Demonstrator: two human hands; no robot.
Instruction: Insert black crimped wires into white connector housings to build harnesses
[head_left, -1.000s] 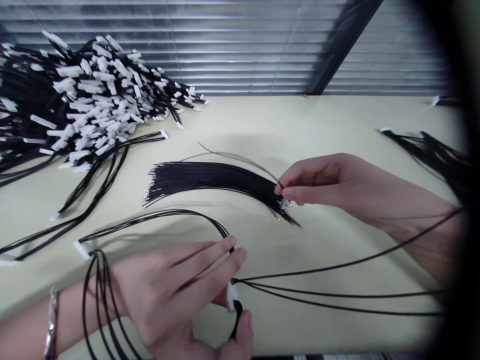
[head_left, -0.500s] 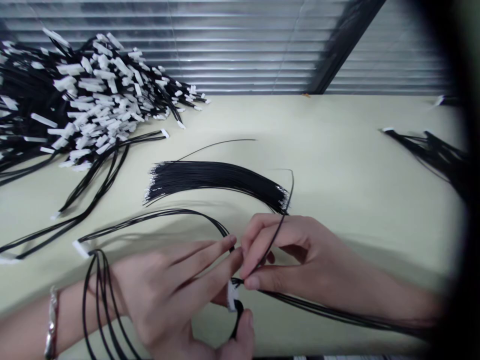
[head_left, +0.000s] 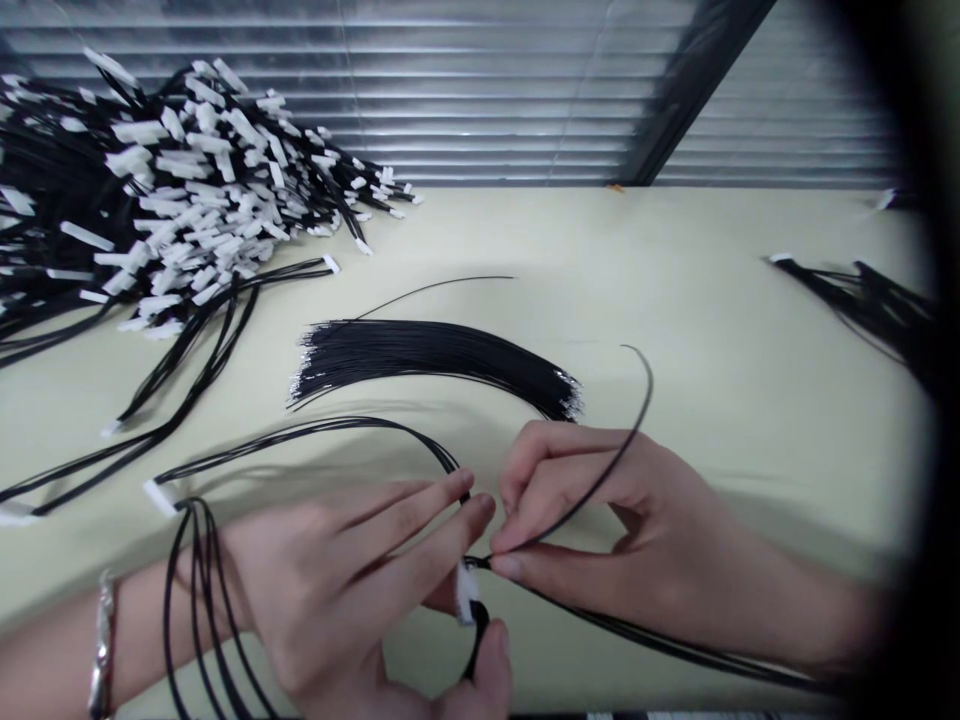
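Observation:
My left hand grips a small white connector near the bottom middle, with black wires coming out of it. Pinched between thumb and index finger of my right hand is a single black wire, its end at the connector's right side and its free end curving up past the knuckles. More black wires run from the connector under my right hand. A bundle of loose black wires with metal tips lies beyond both hands. Wires with another white connector lie over my left wrist.
A large pile of black cables with white connectors fills the back left. Several finished-looking cables lie in front of it. More black cables rest at the right. Blinds stand behind the pale table.
The single wire in my right hand has swung to the right and lies lower. My right hand has shifted slightly right. My left hand has hardly moved.

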